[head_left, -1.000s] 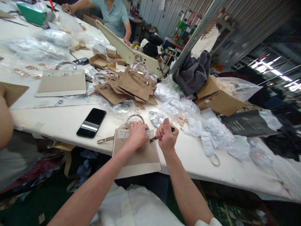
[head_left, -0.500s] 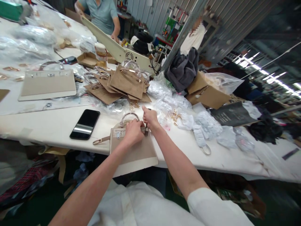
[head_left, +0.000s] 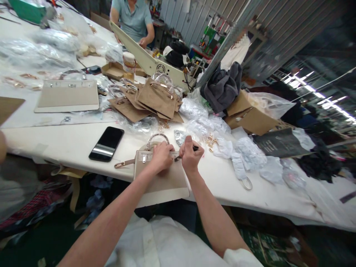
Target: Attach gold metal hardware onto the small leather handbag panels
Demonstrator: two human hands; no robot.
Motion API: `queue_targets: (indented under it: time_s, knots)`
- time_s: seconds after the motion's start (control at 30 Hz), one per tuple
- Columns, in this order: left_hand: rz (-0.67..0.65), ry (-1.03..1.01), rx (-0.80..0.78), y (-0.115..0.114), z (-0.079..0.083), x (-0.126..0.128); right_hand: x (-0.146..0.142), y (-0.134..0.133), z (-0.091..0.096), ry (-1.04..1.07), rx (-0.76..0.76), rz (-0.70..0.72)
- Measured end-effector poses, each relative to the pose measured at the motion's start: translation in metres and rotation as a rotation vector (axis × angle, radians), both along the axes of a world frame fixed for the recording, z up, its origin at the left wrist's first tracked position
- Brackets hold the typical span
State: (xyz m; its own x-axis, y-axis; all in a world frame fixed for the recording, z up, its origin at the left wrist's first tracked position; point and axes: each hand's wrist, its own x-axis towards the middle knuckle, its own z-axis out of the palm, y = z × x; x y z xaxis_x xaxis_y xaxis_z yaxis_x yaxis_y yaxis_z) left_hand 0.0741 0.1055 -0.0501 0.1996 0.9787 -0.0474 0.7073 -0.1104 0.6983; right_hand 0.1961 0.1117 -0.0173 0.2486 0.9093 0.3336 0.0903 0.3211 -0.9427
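Note:
A beige handbag lies at the table's front edge, its lower part jutting past it. A strap with a metal end sticks out on its left, and a wrapped handle arches behind. My left hand holds the bag's upper edge with curled fingers; its fingertips are partly hidden. My right hand is closed in a fist, thumb up, around a slim dark-handled tool. The tool's tip points left at the bag's upper right corner, beside my left fingers; its exact kind is unclear.
A phone lies to the left. Behind are stacked brown bags, small gold fittings and plastic wrapping. Another beige bag panel lies farther left. A co-worker is across the table beside a cream machine.
My right fist has turned and shifted right, the tool now lying flatter toward the bag's corner. My left hand stays on the bag. The whole view has shifted slightly.

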Motion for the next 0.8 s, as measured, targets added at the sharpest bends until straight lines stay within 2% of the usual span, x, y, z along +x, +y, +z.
queue_targets:
  time_s: [0.13,0.23,0.4,0.5,0.63,0.8]
  knots:
    - [-0.011,-0.023,-0.009,0.0,0.001,-0.003,0.008,0.02,0.019,0.116,-0.087,0.085]
    - [0.016,-0.005,0.01,0.0,0.0,-0.001,0.009,0.04,0.03,0.176,-0.123,0.087]
    - [0.026,-0.008,-0.012,-0.001,0.0,0.001,-0.002,0.057,0.02,0.16,-0.235,0.121]
    - [0.024,-0.021,-0.004,-0.002,0.001,0.0,-0.008,0.052,0.012,0.088,-0.208,0.116]
    - [0.01,-0.041,0.015,-0.004,-0.002,0.0,-0.009,0.027,0.006,-0.066,-0.094,0.064]
    - [-0.017,-0.034,0.012,-0.002,-0.007,0.001,0.0,0.0,0.0,-0.023,0.028,0.005]
